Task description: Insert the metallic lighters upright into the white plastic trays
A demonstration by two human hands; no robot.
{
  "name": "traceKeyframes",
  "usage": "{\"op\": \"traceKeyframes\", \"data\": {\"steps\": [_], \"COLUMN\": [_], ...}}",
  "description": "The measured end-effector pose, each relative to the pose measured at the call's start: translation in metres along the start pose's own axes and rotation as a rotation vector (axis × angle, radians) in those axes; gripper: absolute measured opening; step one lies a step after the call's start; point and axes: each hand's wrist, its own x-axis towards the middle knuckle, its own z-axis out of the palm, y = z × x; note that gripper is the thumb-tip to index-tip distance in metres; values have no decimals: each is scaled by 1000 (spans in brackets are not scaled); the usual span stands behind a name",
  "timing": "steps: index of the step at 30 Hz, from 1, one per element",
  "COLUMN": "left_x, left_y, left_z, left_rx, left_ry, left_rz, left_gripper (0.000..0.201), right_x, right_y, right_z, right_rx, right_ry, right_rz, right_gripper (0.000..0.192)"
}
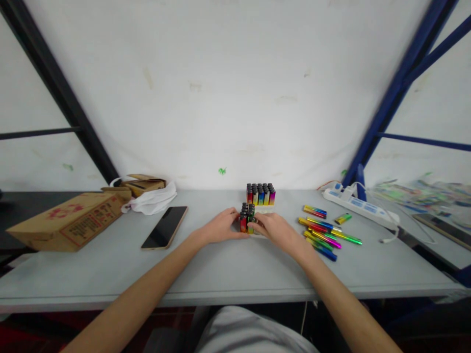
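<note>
Upright, black-capped rainbow lighters [247,218] cluster together.

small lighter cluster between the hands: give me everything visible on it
The small cluster of lighters is a compact block of upright lighters with black caps and shiny rainbow-coloured bodies, red and green showing at the front. It stands on the grey table, just in front of a larger block of lighters of the same kind. The left hand touches its left side and the right hand its right side, fingers pressed against it. Exact count cannot be told.
</note>
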Motion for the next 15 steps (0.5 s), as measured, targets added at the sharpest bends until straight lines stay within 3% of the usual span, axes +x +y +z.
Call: {"op": "traceKeyframes", "data": {"steps": [3,7,10,13,15], "left_x": [0,0,0,0,1], "left_y": [-1,-1,-1,-1,-1], "left_z": [0,0,0,0,-1], "left_rx": [-5,28,26,18,16], "left_ry": [-3,-24,-20,-18,-17], "left_rz": [2,-3,-6,-9,-11], "left_gripper": [59,61,61,61,62], "right_x": [-1,-8,-19,-32,-41], "right_y": [1,17,46,82,104], "right_z": [-4,-26,-47,-64,-73], "right_rx": [-39,129,172,34,-52], "right_ry": [-20,-135,-163,-122,-114], "right_rz": [48,45,124,278,363], "right_gripper": [37,40,33,18,17]}}
